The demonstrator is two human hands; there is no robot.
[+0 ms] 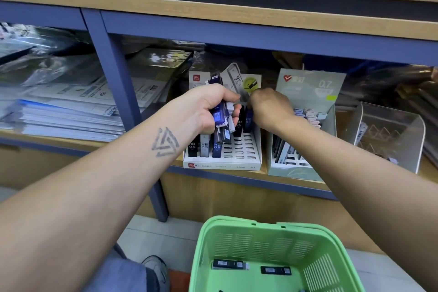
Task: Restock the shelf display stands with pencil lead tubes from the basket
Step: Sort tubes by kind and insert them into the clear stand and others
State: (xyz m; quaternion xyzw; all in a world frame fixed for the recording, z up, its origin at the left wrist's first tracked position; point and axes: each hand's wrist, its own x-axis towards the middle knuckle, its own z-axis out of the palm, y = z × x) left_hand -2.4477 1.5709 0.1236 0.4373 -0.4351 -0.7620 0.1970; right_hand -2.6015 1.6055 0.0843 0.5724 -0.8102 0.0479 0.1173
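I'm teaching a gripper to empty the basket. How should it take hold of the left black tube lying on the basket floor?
Come straight down from above and pinch the left tube across its narrow width, at mid-body. It lies flat on the green basket floor with its long axis left to right, clear of the other tube and the walls, so both long edges look reachable. I would avoid the pale cap end.

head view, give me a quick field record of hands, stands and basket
left hand: grips a bundle of lead tubes
right hand: reaches into the white 0.5 stand, fingers hidden
white 0.5 stand: front slots mostly unfilled
green 0.7 stand: right of the white one
basket: at least two tubes inside
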